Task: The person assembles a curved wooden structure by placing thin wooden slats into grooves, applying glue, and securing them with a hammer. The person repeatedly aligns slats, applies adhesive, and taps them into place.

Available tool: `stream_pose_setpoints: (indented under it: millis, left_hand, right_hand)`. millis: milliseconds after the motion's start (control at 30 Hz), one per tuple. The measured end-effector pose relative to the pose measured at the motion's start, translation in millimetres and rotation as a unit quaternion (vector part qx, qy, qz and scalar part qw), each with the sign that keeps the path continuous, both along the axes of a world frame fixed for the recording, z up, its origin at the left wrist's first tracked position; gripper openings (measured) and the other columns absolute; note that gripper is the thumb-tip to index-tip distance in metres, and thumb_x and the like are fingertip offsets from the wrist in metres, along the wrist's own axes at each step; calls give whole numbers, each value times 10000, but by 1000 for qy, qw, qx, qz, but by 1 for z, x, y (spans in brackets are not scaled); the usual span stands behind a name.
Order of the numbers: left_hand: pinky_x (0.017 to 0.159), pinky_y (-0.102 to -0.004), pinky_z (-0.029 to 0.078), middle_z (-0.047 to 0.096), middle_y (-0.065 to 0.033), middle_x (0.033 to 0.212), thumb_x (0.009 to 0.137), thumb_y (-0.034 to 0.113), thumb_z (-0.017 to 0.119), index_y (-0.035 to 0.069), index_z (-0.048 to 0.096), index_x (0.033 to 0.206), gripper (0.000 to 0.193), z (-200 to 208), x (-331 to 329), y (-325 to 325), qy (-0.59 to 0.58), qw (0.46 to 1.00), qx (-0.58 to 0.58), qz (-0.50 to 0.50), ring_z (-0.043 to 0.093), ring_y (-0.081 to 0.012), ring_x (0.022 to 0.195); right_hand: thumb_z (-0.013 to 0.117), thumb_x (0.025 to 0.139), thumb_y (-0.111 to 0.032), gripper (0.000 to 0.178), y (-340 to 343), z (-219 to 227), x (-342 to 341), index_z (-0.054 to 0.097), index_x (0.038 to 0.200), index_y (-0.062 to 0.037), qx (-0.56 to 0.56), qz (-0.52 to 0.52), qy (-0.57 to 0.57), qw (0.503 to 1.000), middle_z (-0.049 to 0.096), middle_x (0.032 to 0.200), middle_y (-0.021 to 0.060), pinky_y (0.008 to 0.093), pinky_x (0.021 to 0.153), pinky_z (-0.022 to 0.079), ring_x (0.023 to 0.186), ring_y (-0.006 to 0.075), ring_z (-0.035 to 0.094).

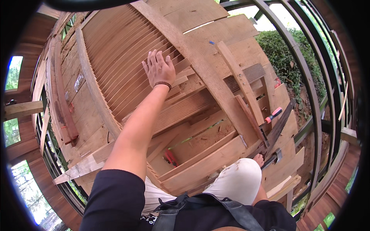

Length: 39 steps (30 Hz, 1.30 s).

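My left hand (160, 69) reaches forward with its fingers spread, palm down on the thin wooden slats (119, 50) of a louvred frame. The slats sit in close rows between a notched left rail (92, 79) and a wide right rail (204, 77). Loose slats and short wood pieces (185, 106) lie just below the hand. At the right, my forearm (261, 193) shows partly behind my raised knee. Beyond the knee some short digits show; whether they are my right hand's fingers or toes I cannot tell. A hammer (274, 158) lies beside them.
Right of the frame lie a handsaw (282, 125), a tool with a red and black handle (273, 114) and a loose batten (241, 81). A red tool (170, 158) lies low in the middle. Dark metal railings (308, 69) edge the plywood floor (206, 34); planks (63, 100) line the left.
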<state>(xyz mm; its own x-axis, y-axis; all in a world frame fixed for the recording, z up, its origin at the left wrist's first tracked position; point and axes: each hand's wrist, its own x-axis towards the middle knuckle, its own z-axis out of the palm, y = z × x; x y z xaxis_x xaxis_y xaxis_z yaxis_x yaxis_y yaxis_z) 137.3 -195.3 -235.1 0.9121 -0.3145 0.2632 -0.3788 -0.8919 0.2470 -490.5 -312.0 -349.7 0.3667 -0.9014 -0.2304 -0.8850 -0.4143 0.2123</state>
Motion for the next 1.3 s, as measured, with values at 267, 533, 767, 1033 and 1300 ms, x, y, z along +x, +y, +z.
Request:
stream_pose_setpoints:
  millis: [267, 533, 767, 1033, 1300]
  left_hand:
    - [1152, -499, 327, 565, -71, 1391, 1032, 376, 515, 138, 621, 1239, 333, 22, -11, -5, -50, 998, -17, -27, 484, -261, 1332]
    - [898, -525, 524, 725, -183, 1035, 1066, 437, 448, 84, 665, 1022, 416, 21, -14, -23, 81, 990, -60, -99, 679, -410, 1022]
    - [922, -532, 524, 730, -218, 1084, 1073, 472, 376, 84, 705, 1052, 509, 27, -10, -16, 158, 982, -14, -105, 680, -424, 1055]
    - [921, -526, 531, 733, -214, 1066, 1060, 470, 369, 167, 745, 1171, 495, 20, -15, -23, 127, 987, -50, -89, 686, -416, 1048]
    - [859, -517, 551, 745, -190, 1000, 1032, 515, 472, 215, 753, 1161, 431, 21, -20, -23, 121, 989, -32, -78, 707, -403, 980]
  right_hand:
    - [577, 816, -119, 166, -37, 91, -39, 604, 940, -12, 102, -240, -498, 827, 559, 801, 57, 345, 712, 458, 769, 185, 541]
    - [734, 915, -146, 540, -13, 287, 71, 448, 1337, 31, 72, 94, -609, 784, 514, 1071, 59, 281, 766, 445, 880, 131, 491]
    - [791, 895, -64, 188, -14, 273, 210, 635, 989, -14, 206, 165, -685, 679, 631, 751, 18, 282, 647, 506, 661, 117, 595]
    - [780, 916, -71, 152, -3, 233, 245, 639, 895, -18, 356, 163, -629, 671, 585, 683, -13, 237, 532, 411, 589, 50, 501]
    - [806, 833, -34, 164, -4, 228, 243, 674, 931, -25, 352, 205, -594, 694, 650, 724, 81, 296, 565, 489, 585, 187, 623]
